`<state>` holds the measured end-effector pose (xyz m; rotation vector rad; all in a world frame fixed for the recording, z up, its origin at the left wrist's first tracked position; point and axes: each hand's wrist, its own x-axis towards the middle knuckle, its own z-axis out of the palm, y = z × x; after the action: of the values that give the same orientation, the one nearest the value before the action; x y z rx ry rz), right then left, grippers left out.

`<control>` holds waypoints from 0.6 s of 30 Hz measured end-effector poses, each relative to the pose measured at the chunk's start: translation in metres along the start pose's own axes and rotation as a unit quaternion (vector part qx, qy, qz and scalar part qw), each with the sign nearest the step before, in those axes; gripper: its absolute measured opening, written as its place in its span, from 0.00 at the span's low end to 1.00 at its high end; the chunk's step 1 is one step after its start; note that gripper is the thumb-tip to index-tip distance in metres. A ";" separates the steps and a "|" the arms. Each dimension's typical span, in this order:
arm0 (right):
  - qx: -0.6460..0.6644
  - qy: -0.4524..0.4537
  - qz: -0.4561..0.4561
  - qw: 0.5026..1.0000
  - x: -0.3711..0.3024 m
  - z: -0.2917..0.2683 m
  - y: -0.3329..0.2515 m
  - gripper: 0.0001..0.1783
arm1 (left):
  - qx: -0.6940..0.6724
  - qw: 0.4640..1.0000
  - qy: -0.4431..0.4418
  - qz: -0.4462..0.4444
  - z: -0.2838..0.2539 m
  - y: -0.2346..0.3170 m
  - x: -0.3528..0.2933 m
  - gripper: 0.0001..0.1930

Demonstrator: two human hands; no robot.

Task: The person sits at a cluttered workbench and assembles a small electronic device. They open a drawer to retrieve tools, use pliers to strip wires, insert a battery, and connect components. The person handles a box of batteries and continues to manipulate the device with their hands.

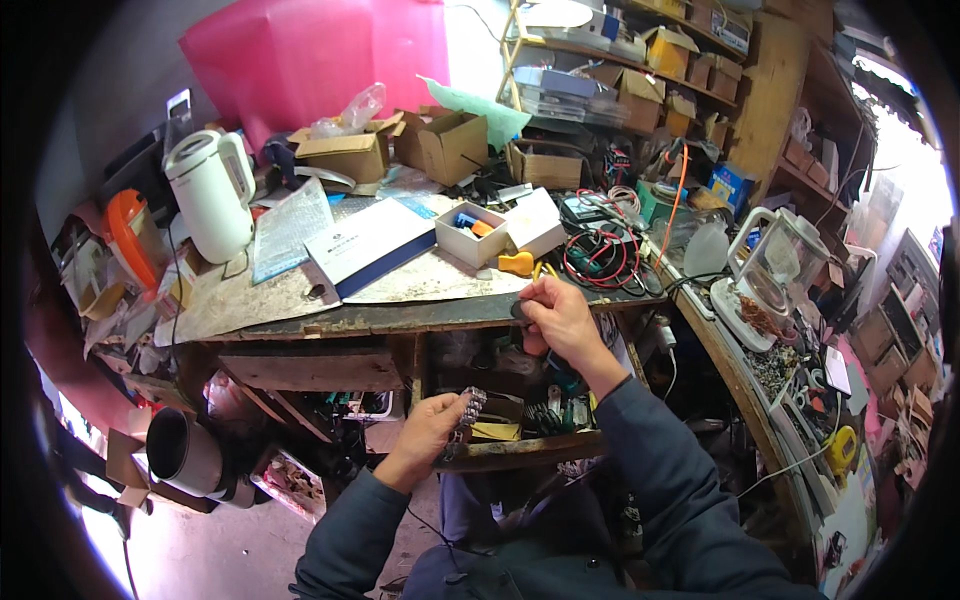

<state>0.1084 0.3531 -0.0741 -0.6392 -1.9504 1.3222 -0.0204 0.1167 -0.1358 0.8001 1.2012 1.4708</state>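
My left hand (433,428) is closed round a shiny, knobbly metal piece (473,404) that looks like a linked watch band, above the left front of an open drawer (520,455). My right hand (562,318) is raised at the bench edge over the drawer's back. A small dark round thing (519,311) is pinched in its fingers; its kind is unclear. Just below that hand an orange-red end (535,343) shows, and I cannot tell whether it is held. In the drawer lie a yellow piece (497,431) and several tools, partly shaded.
On the bench stand a white jug-shaped appliance (210,195), a white flat box (370,245), a small open box (470,235) and cardboard boxes (445,145). Red and black cables (603,255) coil at the right. A glass blender jug (785,250) and a yellow tape measure (843,448) sit farther right.
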 end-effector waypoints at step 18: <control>-0.149 -0.345 -0.246 0.893 -0.033 0.034 -0.065 0.14 | -0.071 0.997 0.030 -0.008 -0.010 -0.013 0.000 0.14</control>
<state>0.1028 0.2856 -0.0305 0.2583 -2.6799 0.9933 -0.0258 0.1140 -0.1514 0.6530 1.1313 1.5577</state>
